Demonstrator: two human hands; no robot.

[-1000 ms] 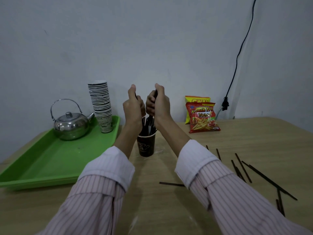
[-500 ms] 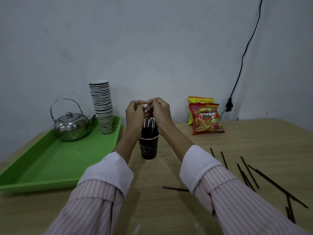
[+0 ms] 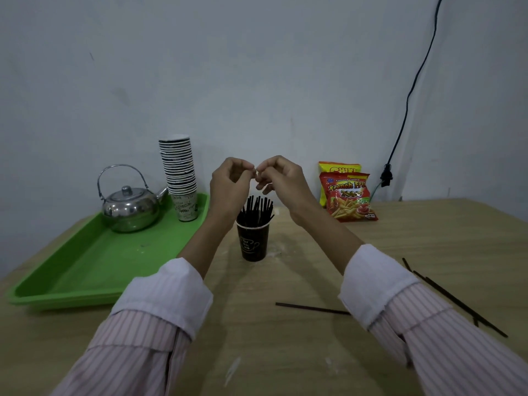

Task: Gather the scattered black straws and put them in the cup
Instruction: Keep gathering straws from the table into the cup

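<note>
From my head camera, my left hand (image 3: pixel 230 181) and my right hand (image 3: pixel 281 177) hang above the dark paper cup (image 3: pixel 253 242), fingertips curled together and nearly meeting; whether they pinch something small I cannot tell. The cup stands upright on the pale wooden table (image 3: pixel 428 238), full of thin black straws (image 3: pixel 257 208). More straws lie flat: one (image 3: pixel 311 308) near my right sleeve, others (image 3: pixel 463 305) further right. On a glossy green plastic tray (image 3: pixel 94 270) stand a shiny round metal kettle (image 3: pixel 130 208) and stacked paper cups (image 3: pixel 180 172).
</note>
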